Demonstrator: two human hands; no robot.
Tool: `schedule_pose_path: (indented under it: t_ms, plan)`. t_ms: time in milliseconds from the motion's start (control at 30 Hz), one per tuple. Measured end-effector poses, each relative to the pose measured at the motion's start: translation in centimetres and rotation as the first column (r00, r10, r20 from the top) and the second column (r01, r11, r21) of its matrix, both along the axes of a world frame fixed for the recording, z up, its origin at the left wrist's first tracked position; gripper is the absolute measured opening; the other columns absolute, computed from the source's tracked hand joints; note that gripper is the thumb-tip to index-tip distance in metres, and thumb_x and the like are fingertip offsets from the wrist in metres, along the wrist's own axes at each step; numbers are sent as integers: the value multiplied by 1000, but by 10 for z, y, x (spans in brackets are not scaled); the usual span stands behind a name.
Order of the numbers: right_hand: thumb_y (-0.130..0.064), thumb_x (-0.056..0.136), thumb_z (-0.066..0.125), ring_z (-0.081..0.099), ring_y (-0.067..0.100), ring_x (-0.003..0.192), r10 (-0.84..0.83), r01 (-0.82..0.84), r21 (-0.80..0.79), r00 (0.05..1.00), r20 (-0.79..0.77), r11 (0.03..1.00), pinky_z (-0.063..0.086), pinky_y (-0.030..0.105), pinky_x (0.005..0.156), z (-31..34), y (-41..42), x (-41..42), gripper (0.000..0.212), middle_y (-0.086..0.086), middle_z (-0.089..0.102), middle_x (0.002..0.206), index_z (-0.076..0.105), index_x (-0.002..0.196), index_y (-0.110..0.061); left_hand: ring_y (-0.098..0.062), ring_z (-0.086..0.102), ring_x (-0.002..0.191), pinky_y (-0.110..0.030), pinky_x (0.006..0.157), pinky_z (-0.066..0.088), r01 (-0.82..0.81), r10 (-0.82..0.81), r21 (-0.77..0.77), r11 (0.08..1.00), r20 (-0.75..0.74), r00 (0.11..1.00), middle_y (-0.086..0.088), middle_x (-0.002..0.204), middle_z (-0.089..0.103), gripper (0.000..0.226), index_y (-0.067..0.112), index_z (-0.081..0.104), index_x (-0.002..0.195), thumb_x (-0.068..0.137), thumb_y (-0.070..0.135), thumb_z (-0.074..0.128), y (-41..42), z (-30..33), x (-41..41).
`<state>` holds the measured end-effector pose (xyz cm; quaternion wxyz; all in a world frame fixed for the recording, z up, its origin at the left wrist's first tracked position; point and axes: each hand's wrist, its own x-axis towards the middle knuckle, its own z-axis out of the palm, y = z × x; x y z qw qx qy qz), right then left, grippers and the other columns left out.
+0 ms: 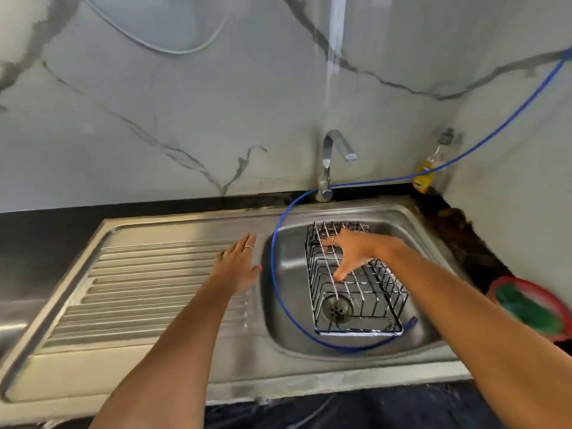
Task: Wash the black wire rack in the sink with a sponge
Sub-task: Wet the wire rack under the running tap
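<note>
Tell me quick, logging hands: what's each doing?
Left hand: open, flat over the drainboard.
Right hand: open, fingers spread over the rack, holding nothing.

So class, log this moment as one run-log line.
black wire rack: in steel sink | right hand: open, over rack | left hand: open

Both arms bare, no sleeves, thin ring on the left hand and another on the right hand, reddish nail polish.

Wire rack in the sink basin, over the drain. Hose looped round it inside the basin. Faucet behind; drainboard left; bottle in the rear right corner; bowl right of the sink.
</note>
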<state>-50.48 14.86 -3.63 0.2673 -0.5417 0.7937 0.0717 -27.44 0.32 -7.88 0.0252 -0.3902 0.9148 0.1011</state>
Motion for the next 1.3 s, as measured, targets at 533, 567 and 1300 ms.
schedule_pose_path:
  t_ms: [533,567,1300]
  plan:
    - [-49,63,79,14,37,143,294,-279,109,942,-162,954,19,60,111,-107,-5,-37,113,13,7,157,10,150,-34,-21,10,148,-43,118,14,-113,108,37,993,128,986,-3,162,7,74,16,11,154,95,39,50,-6,-44,-35]
    - [-49,63,79,11,37,144,317,-299,120,932,-177,947,15,60,112,-111,-4,-37,113,14,4,158,9,150,-33,-21,9,148,-43,118,13,-115,109,40,992,136,985,-2,162,7,74,16,10,155,96,39,49,-5,-45,-35]
    - [-42,75,75,31,32,138,156,-165,53,977,144,985,27,52,112,-114,-25,-48,78,9,31,150,38,142,-24,-17,6,149,-40,119,10,24,-24,7,1000,138,990,2,162,7,71,18,7,155,98,41,43,10,-28,-103]
